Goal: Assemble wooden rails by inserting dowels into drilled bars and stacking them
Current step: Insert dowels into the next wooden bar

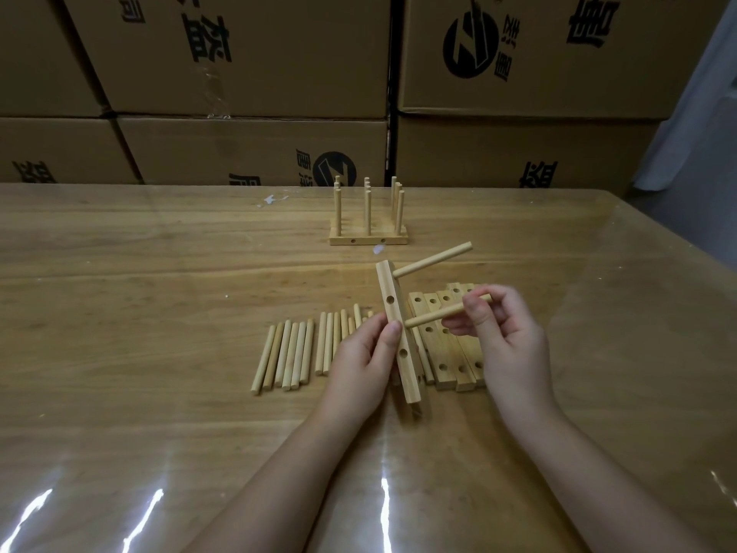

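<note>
Stacked cardboard boxes (247, 53) with dark printed marks wall off the table's far edge; all are closed, so their contents are hidden. The wooden table (119, 273) lies under a glossy clear sheet that catches glare along the near edge.

Near the middle of the far edge stand the finished rails (369, 217): flat bars lying side by side, each with upright dowels set in it, in three columns. Toward the table's centre, a row of loose dowels (287, 353) lies side by side, their ends pointing to the near and far edges. Just to the right of them lies a group of drilled bars (450, 353), packed against one another with holes facing up, partly hidden by both hands.

The left hand (359, 353) grips the held bar (395, 315) around its middle, thumb on the face with the holes, fingers curled behind. That bar is raised and steeply tilted, its lower end close to the table; I cannot tell whether it touches. The inserted dowel (432, 259) sticks out rightward from the bar's upper end.

The right hand (506, 337) pinches the second dowel (434, 315) between thumb and fingers, above the drilled bars. Its free tip meets the held bar's right side near the middle; whether it has entered a hole I cannot tell.
</note>
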### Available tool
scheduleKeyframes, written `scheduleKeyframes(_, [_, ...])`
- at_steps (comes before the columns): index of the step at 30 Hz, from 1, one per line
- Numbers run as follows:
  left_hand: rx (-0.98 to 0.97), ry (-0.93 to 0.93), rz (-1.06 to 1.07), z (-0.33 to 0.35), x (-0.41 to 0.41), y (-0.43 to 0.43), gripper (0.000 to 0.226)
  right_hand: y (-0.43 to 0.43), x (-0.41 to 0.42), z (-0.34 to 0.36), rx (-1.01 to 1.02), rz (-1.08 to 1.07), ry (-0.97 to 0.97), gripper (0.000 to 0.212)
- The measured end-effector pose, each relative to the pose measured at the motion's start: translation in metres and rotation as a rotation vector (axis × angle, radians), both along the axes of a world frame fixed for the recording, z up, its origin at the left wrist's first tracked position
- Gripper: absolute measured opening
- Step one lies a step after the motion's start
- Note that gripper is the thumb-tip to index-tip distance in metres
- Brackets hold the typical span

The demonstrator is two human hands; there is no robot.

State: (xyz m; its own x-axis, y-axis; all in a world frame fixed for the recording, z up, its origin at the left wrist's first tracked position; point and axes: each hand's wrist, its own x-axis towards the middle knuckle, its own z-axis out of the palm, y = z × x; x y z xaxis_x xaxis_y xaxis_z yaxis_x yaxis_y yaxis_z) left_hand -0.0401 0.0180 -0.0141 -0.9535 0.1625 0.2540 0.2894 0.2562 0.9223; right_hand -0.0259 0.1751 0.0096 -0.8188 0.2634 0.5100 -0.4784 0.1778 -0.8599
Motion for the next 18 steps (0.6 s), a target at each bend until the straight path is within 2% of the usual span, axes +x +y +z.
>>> scheduleKeyframes(5, [0.054, -0.023, -0.016, 0.003, -0.002, 0.0, 0.021, -0.003, 0.002, -0.001, 0.003, -0.003, 0.022, 0.013])
scheduleKeyframes(10, [0.18, -0.04, 0.001, 0.005, -0.002, 0.0, 0.026, -0.002, 0.003, -0.004, 0.021, 0.093, 0.013, 0.037])
scheduleKeyframes(15, [0.36, -0.121, 0.054, 0.007, -0.004, -0.001, 0.033, 0.003, -0.003, -0.01, 0.21, 0.08, -0.034, 0.042])
scheduleKeyframes(18, [0.435, -0.184, 0.07, 0.008, -0.005, -0.003, 0.036, 0.005, -0.006, -0.013, 0.503, 0.066, -0.125, 0.048])
